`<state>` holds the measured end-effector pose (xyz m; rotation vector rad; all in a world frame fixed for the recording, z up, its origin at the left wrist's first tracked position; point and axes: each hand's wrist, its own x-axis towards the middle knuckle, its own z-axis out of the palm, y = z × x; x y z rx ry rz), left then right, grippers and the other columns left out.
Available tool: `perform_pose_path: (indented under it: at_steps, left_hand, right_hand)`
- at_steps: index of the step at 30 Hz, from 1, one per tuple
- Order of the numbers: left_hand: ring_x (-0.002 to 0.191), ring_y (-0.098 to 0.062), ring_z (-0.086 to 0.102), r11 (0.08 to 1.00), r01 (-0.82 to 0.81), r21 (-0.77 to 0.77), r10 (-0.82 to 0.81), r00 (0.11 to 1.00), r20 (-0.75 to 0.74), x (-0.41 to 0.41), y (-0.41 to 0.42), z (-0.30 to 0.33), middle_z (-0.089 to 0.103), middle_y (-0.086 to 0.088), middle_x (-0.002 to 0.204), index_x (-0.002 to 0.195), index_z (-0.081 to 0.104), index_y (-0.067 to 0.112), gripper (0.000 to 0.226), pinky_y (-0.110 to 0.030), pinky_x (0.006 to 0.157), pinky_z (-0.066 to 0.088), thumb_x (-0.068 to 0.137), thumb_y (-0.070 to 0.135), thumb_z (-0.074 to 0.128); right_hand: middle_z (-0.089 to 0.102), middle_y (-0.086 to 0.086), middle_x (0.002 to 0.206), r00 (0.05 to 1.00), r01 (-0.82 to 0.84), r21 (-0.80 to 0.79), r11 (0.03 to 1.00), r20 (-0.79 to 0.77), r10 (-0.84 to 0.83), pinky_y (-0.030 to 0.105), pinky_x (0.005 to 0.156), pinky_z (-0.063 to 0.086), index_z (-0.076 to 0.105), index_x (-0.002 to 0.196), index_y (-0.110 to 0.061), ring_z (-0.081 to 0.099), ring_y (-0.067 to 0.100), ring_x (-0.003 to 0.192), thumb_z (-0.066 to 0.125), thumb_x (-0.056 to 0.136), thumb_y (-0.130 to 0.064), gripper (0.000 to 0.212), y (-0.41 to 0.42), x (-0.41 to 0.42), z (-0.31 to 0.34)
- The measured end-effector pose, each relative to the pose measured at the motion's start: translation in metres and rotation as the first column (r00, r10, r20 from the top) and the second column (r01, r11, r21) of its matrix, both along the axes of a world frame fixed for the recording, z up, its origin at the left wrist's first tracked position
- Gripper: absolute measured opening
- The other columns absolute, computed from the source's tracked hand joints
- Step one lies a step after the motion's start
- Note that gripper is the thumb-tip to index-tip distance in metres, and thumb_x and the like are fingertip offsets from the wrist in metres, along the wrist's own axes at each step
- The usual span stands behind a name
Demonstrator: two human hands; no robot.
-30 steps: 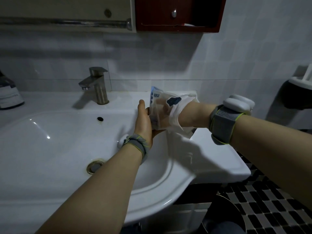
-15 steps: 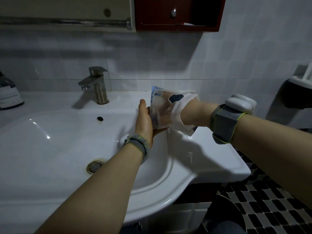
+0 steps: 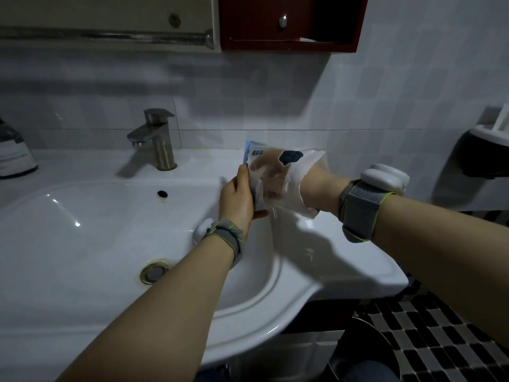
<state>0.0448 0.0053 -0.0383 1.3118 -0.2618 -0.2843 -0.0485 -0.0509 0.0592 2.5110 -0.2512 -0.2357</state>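
A translucent plastic bag (image 3: 286,166) with blue print and a dark patch is held above the right side of the white sink (image 3: 82,244). My left hand (image 3: 237,199) grips the bag's left end, thumb underneath. My right hand (image 3: 314,186) is pushed inside the bag up to the wrist. Its fingers show only as a brownish blur through the plastic, so I cannot tell how they lie. Both wrists wear grey straps with white devices.
A steel faucet (image 3: 157,142) stands at the back of the sink and the drain (image 3: 153,271) lies in the basin. A bottle (image 3: 13,155) sits far left. A red cabinet (image 3: 289,23) and towel bar (image 3: 110,37) hang above. A wall holder (image 3: 490,150) is at right, over checkered floor (image 3: 440,326).
The bag's folds have shifted slightly around my right hand. Both hands stay in about the same place.
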Motion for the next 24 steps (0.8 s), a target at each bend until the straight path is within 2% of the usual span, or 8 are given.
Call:
perform_pose_path:
  at_steps: [2, 4, 9, 13, 15, 20, 22, 24]
  left_hand:
    - [0.071, -0.011, 0.064, 0.999, -0.038, 0.028, 0.037, 0.998, 0.053, 0.001, 0.000, -0.003, 0.070, 0.012, 0.077, 0.083, 0.064, 0.030, 0.034, -0.028, 0.050, 0.056, 0.101, 0.048, 0.041]
    - [0.064, -0.012, 0.060, 0.994, -0.087, 0.066, 0.081, 0.993, 0.091, 0.002, 0.001, -0.006, 0.064, 0.014, 0.057, 0.065, 0.058, 0.029, 0.043, -0.032, 0.055, 0.057, 0.101, 0.046, 0.043]
    - [0.075, -0.013, 0.062, 0.984, -0.152, 0.092, 0.148, 0.988, 0.046, 0.010, 0.003, -0.010, 0.066, 0.002, 0.088, 0.075, 0.060, 0.029, 0.035, -0.027, 0.050, 0.052, 0.100, 0.047, 0.044]
    - [0.072, -0.016, 0.062, 0.982, -0.162, 0.101, 0.160, 0.987, 0.034, 0.010, 0.002, -0.011, 0.063, 0.005, 0.078, 0.072, 0.059, 0.027, 0.038, -0.032, 0.058, 0.056, 0.100, 0.048, 0.045]
    - [0.074, -0.021, 0.064, 0.974, -0.190, 0.126, 0.185, 0.982, 0.048, 0.012, 0.002, -0.013, 0.064, 0.002, 0.076, 0.069, 0.059, 0.025, 0.041, -0.037, 0.061, 0.060, 0.099, 0.049, 0.046]
    - [0.077, -0.028, 0.068, 0.965, -0.219, 0.145, 0.209, 0.974, 0.084, 0.014, -0.001, -0.016, 0.066, 0.000, 0.070, 0.064, 0.060, 0.024, 0.046, -0.041, 0.062, 0.062, 0.098, 0.050, 0.046]
    - [0.081, -0.029, 0.069, 0.954, -0.247, 0.168, 0.235, 0.968, 0.092, 0.016, -0.002, -0.019, 0.069, -0.003, 0.077, 0.067, 0.064, 0.024, 0.045, -0.046, 0.067, 0.062, 0.095, 0.054, 0.045]
    - [0.083, -0.028, 0.069, 0.950, -0.259, 0.175, 0.254, 0.966, 0.051, 0.021, 0.000, -0.022, 0.071, -0.005, 0.090, 0.080, 0.068, 0.024, 0.044, -0.043, 0.066, 0.062, 0.094, 0.057, 0.043]
  right_hand:
    - [0.049, -0.004, 0.084, 0.998, -0.043, -0.082, 0.996, -0.056, 0.039, 0.021, 0.069, 0.047, 0.049, 0.080, -0.022, 0.047, 0.018, 0.079, 0.050, 0.088, -0.014, 0.011, 0.005, 0.003, 0.000]
    - [0.057, -0.004, 0.101, 0.993, -0.089, -0.113, 0.990, -0.082, 0.080, 0.019, 0.060, 0.042, 0.057, 0.105, -0.023, 0.048, 0.016, 0.075, 0.044, 0.094, -0.022, 0.017, 0.003, 0.004, -0.002]
    - [0.036, -0.001, 0.069, 0.991, -0.124, -0.201, 0.972, -0.065, 0.113, 0.028, 0.053, 0.036, 0.051, 0.103, -0.019, 0.044, 0.020, 0.064, 0.031, 0.098, -0.019, 0.020, 0.011, 0.005, 0.007]
    - [0.057, 0.003, 0.100, 0.984, -0.177, -0.211, 0.961, -0.074, 0.165, 0.027, 0.055, 0.035, 0.052, 0.128, -0.011, 0.041, 0.023, 0.076, 0.023, 0.104, -0.021, 0.039, 0.007, 0.002, 0.001]
    - [0.058, 0.006, 0.098, 0.986, -0.159, -0.224, 0.962, -0.086, 0.143, 0.025, 0.053, 0.034, 0.054, 0.115, -0.016, 0.041, 0.022, 0.070, 0.025, 0.104, -0.017, 0.031, 0.005, 0.001, -0.002]
    - [0.028, 0.002, 0.065, 0.994, -0.100, 0.148, 0.984, 0.047, 0.094, 0.019, 0.050, 0.028, 0.027, 0.061, -0.012, 0.028, 0.012, 0.055, 0.022, 0.089, 0.001, 0.032, 0.007, -0.003, 0.000]
    - [0.034, 0.006, 0.062, 0.962, -0.165, 0.382, 0.909, 0.268, 0.062, 0.022, 0.051, 0.035, 0.032, 0.059, -0.007, 0.039, 0.017, 0.057, 0.009, 0.074, 0.011, 0.033, -0.006, -0.004, -0.015]
    - [0.057, 0.010, 0.070, 0.870, -0.337, 0.564, 0.754, 0.493, 0.020, 0.033, 0.064, 0.052, 0.054, 0.068, -0.003, 0.058, 0.027, 0.072, 0.019, 0.079, 0.011, 0.040, -0.027, 0.001, -0.028]
